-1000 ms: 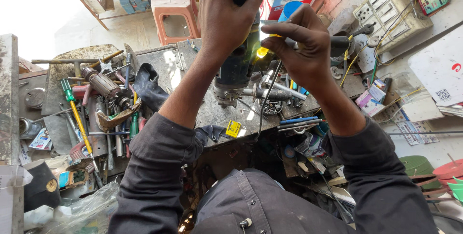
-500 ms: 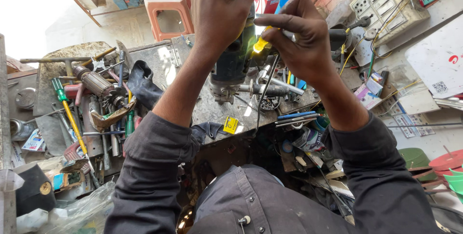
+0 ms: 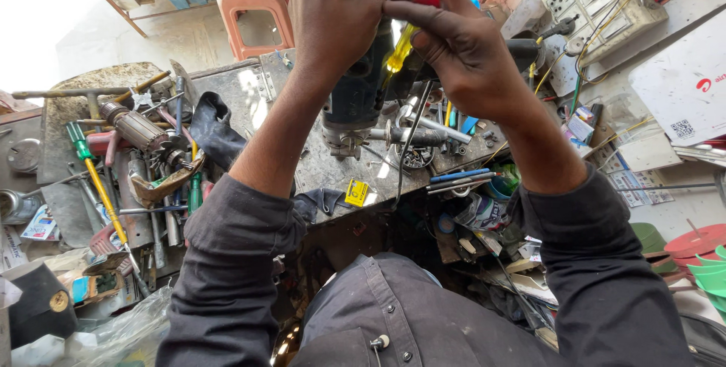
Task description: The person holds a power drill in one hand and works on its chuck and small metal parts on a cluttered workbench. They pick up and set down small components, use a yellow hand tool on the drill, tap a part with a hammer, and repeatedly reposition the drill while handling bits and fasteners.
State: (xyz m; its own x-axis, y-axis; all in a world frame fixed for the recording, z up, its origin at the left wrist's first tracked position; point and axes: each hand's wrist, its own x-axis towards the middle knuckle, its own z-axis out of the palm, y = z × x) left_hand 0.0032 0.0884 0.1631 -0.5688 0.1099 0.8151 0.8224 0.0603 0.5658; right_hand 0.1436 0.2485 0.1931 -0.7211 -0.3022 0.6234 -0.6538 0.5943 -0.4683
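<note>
My left hand (image 3: pixel 336 15) grips the black handle of a dark power tool (image 3: pixel 354 102), holding it up above the metal workbench (image 3: pixel 249 95). Its metal gear end points down toward me. My right hand (image 3: pixel 461 49) holds a screwdriver with a yellow handle (image 3: pixel 399 49); its long thin shaft (image 3: pixel 411 140) runs down beside the tool body. Both hands are close together at the top of the view, and the upper part of the tool is hidden behind them.
A green and yellow screwdriver (image 3: pixel 94 178), a motor armature (image 3: pixel 136 126), a black cloth (image 3: pixel 215 129) and several hand tools litter the left of the bench. A pink plastic stool (image 3: pixel 253 4) stands beyond. A switchboard (image 3: pixel 597 4) with wires hangs right.
Both hands have risen with the power tool and the screwdriver, nearer to the camera. The right hand has closed in against the left.
</note>
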